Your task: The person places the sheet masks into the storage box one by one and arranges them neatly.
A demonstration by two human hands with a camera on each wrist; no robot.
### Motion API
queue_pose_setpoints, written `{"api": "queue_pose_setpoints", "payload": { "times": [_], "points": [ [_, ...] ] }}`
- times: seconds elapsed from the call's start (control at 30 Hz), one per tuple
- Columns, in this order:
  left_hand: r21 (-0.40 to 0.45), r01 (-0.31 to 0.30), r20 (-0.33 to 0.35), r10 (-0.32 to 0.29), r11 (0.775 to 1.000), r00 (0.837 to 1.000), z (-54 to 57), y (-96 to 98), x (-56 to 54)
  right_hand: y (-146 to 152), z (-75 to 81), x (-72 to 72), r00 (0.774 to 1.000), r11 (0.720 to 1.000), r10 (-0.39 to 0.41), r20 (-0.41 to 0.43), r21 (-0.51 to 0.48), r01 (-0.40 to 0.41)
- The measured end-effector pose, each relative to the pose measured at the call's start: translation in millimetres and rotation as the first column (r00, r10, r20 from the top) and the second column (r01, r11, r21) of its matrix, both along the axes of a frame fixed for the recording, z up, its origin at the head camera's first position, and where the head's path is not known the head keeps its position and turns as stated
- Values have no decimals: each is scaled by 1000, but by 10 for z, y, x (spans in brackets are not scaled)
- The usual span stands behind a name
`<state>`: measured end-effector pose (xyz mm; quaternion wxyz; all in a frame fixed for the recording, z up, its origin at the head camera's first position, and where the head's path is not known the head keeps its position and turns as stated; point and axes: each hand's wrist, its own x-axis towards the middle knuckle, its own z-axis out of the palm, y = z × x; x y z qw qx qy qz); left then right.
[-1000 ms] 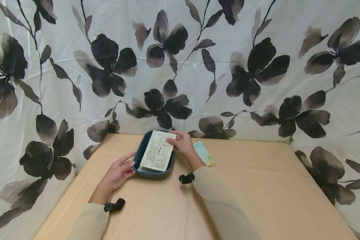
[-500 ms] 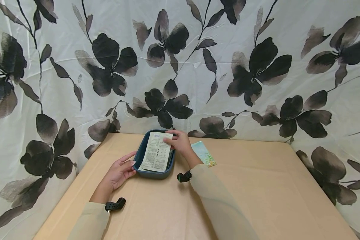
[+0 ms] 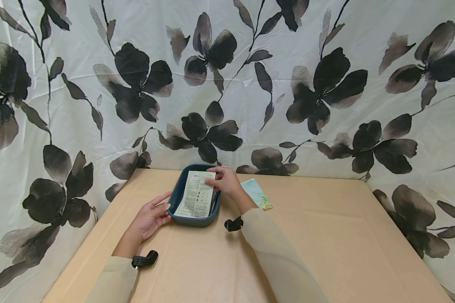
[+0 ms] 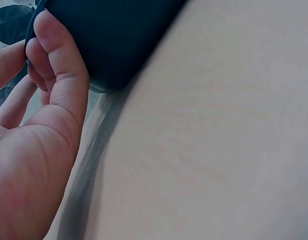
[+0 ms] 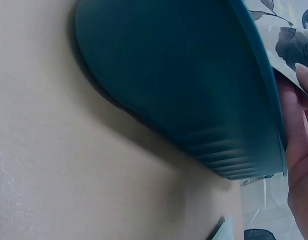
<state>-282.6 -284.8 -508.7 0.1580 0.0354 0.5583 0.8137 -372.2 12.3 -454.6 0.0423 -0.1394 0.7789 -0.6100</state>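
Observation:
A dark blue plastic bin point(image 3: 194, 221) stands on the table. My left hand point(image 3: 151, 219) is at its near left side, and the left wrist view shows thumb and fingers point(image 4: 61, 65) gripping the rim. Inside the bin leans a pale, flat packet point(image 3: 195, 195) covered in small print, with a barcode near its top. My right hand point(image 3: 227, 183) pinches this packet by its upper right edge, over the bin's right rim. From the right wrist, the packet's thin edge point(image 5: 289, 72) shows between thumb and fingers. Something greenish peeks out beside the packet's lower right edge.
To the right of the bin, partly behind my right wrist, lies a light blue-green flat packet point(image 3: 258, 193) with yellow flowers. A floral curtain point(image 3: 265, 105) hangs right behind the far edge of the tan table point(image 3: 326, 235).
My right hand has shifted slightly left and the printed packet has slid a little lower and left in the bin. The left hand and the bin have stayed in place.

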Motion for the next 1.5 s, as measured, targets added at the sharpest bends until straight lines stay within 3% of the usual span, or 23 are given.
{"api": "queue_pose_setpoints", "payload": {
  "times": [0.4,0.73,1.1,1.5],
  "points": [
    [-14,7,-3,-7,1000,1000,11,-5,20,-12,43,43,996,974,-59,-73,213,74],
    [-17,-17,8,17,1000,1000,17,2,-1,-19,76,70,983,948,-104,-149,283,143],
    [-14,-5,19,6,1000,1000,23,-23,0,66,96,53,976,917,-88,-201,366,158],
    [-25,-4,17,5,1000,1000,46,-15,13,86,33,21,981,909,-70,-180,394,137]
  ]
}}
